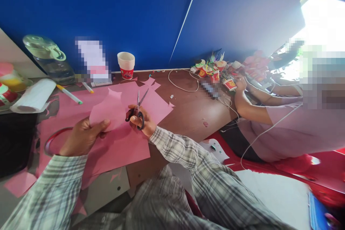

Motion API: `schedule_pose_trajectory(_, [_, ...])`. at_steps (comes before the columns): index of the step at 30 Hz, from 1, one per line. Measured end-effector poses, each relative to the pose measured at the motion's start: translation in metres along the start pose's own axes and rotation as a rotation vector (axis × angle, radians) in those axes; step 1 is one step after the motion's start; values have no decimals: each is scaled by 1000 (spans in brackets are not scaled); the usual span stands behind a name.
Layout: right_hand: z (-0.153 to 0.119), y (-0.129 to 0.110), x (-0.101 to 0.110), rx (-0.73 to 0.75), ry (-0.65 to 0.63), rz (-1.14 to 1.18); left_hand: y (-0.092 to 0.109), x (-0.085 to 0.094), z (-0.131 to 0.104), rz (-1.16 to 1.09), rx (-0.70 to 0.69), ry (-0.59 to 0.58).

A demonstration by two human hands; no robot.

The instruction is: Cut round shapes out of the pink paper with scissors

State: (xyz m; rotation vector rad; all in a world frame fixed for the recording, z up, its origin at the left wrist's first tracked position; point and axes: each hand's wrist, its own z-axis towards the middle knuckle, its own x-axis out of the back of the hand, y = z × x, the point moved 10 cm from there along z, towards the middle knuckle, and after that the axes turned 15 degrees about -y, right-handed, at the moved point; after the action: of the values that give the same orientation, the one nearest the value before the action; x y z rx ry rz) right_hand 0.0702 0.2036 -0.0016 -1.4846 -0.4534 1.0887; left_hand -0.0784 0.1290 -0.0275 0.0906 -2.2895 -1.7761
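Note:
A cut piece of pink paper [109, 106] is pinched in my left hand [83, 134], thumb on top. My right hand [142, 121] has its fingers in the black handles of a pair of scissors [138, 109]. The blades point up and away from me, parted, and stand apart from the held piece. Beneath both hands lie large pink sheets [124, 151] with cut edges. A ring-shaped reddish strip [50, 142] rests on them by my left wrist, partly hidden by that hand.
Behind the sheets stand stacked paper cups [126, 65], a water bottle [48, 59] and a white roll [33, 95]. Markers [69, 94] lie at the back left. To the right, a co-worker [283, 125] holds a paper cup [229, 84] near decorated cups [212, 70] and a white cable [180, 89].

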Motion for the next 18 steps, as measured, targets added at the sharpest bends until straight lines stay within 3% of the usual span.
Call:
schedule_pose_trajectory(4, [0, 15, 12, -63, 88, 34, 7, -12, 0, 170, 14, -87])
schedule_pose_trajectory(8, [-2, 20, 16, -108, 153, 1, 14, -26, -3, 178, 63, -166])
schedule_pose_trajectory(12, [-3, 16, 14, -136, 174, -21, 21, -31, -5, -97, -19, -92])
schedule_pose_trajectory(15, [-8, 9, 24, -117, 297, -37, 18, -47, -3, -375, -87, -121])
schedule_pose_trajectory(18, [-11, 3, 30, -51, 378, -40, 12, -63, -2, -493, -78, -160])
